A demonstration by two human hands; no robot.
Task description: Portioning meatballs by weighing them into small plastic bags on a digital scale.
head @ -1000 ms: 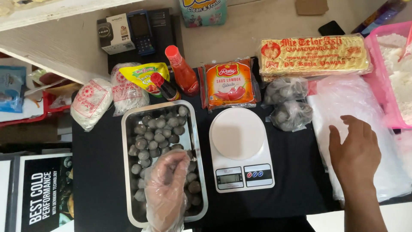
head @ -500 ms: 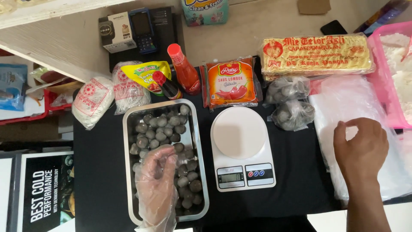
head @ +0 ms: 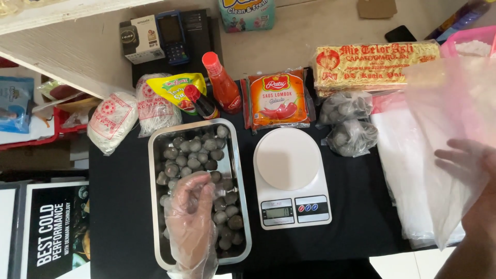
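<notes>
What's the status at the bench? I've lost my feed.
Left hand, gloved, in the steel tray on the meatballs. Right hand holding up a clear plastic bag. Scale bare between them.

The clear bag (head: pixel 449 155) veils the right hand (head: pixel 467 165), whose wrist runs off the frame. The gloved left hand (head: pixel 191 222) hides some meatballs (head: pixel 199 155). The pink tub (head: pixel 467 44) is cropped.

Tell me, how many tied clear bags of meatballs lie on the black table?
2: upper bag lies right of the white scale, below the noodle packet; lower bag touches it underneath. Others may be hidden.
</notes>
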